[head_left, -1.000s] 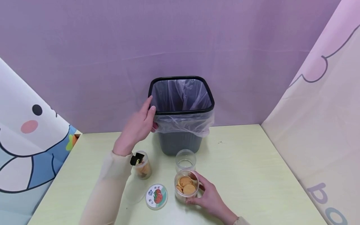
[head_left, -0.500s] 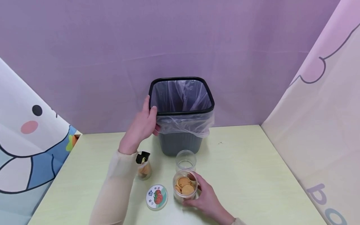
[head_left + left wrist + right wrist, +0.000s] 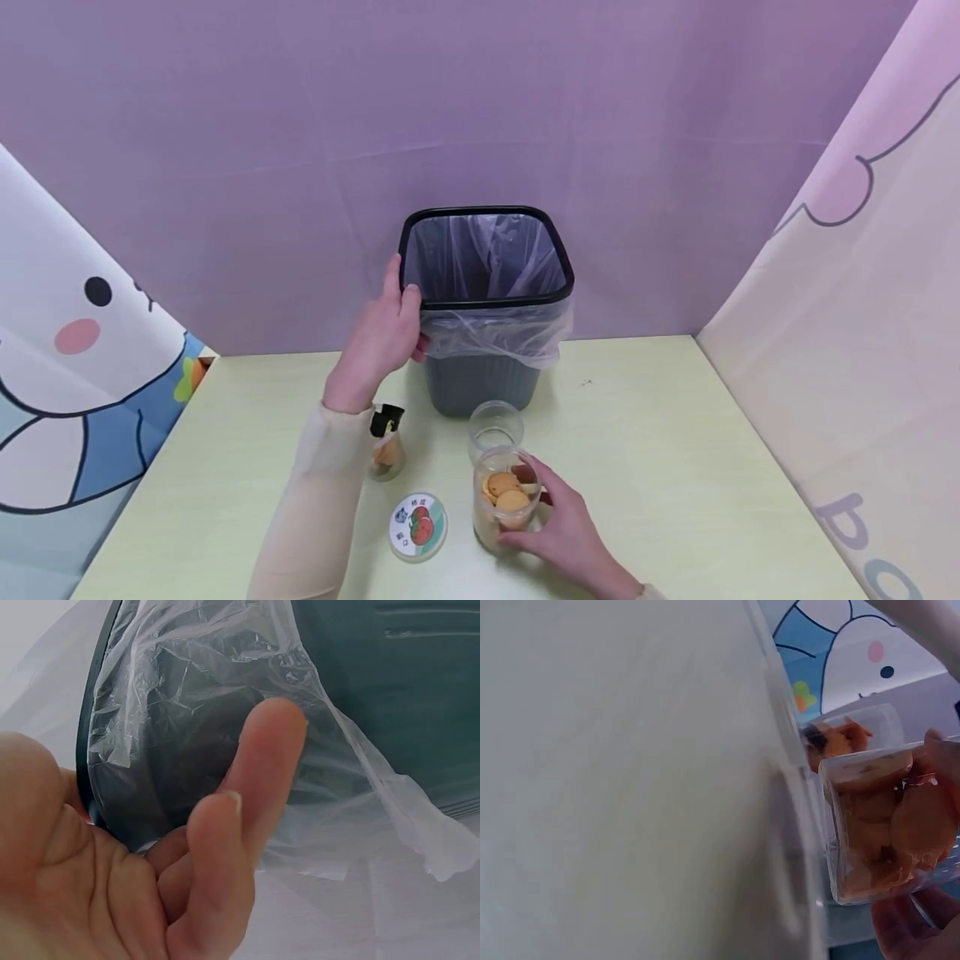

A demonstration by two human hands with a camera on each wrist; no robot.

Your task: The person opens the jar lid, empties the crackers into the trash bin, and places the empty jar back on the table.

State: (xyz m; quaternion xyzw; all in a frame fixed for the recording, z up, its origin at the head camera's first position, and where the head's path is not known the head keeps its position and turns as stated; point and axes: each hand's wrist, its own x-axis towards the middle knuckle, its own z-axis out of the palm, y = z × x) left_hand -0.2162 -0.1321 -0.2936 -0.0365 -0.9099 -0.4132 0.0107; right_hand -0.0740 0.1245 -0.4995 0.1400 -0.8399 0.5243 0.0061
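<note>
Seeming, by judgement, to be about midway: having the bin [image 3: 483, 390] already lined, with the bag [image 3: 498, 331] folding over its rim, and having the biscuit jar [image 3: 487, 527] uncovered. Likely leaving the biscuits [image 3: 513, 502] in that jar and the filling of the left jar [image 3: 386, 460] to be dealt with. Gripping the biscuit jar near the tabletop's [image 3: 660, 442] front with the right hand [image 3: 562, 523], curling the fingers partway round its side. Holding the bin's left rim with the left hand [image 3: 384, 333], pinching lightly. Counting one bin, one bag, one round lid [image 3: 417, 526] lying flat, and three clear jars: including a seemingly empty one [image 3: 495, 423] standing just behind the gripped jar, and the left one, partly hiding behind the left sleeve [image 3: 318, 492]. Seeing several biscuits, but being unable to tell exactly how many.
</note>
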